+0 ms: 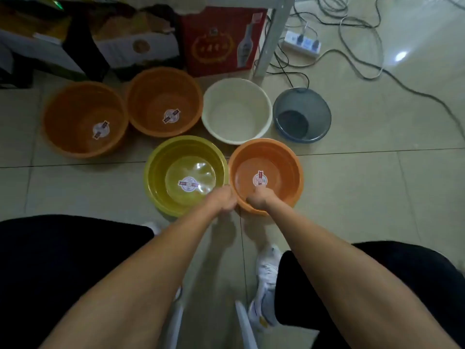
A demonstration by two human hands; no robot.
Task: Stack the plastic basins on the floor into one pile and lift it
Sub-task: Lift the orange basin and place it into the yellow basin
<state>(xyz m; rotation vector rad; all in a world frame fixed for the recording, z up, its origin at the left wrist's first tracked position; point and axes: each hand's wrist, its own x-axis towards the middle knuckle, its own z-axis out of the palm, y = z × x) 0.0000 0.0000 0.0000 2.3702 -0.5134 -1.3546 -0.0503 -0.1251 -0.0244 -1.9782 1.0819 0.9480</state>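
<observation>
Six plastic basins stand on the tiled floor. In the far row are two large orange basins (85, 119) (164, 102), a white basin (236, 110) and a grey-blue basin (302, 114). Nearer me are a yellow-green basin (186, 172) and, touching its right side, a small orange basin (266, 172). My right hand (259, 199) grips the small orange basin's near rim, thumb inside. My left hand (223, 200) is closed where the two near rims meet, lying over the yellow-green rim with its fingers against the orange basin's left edge.
Cardboard boxes, one of them red (221, 39), line the back behind the basins, beside a metal table leg (271, 36). A power strip (302, 44) and loose cables trail over the floor at the right. My knees and a white shoe (266, 278) are at the bottom.
</observation>
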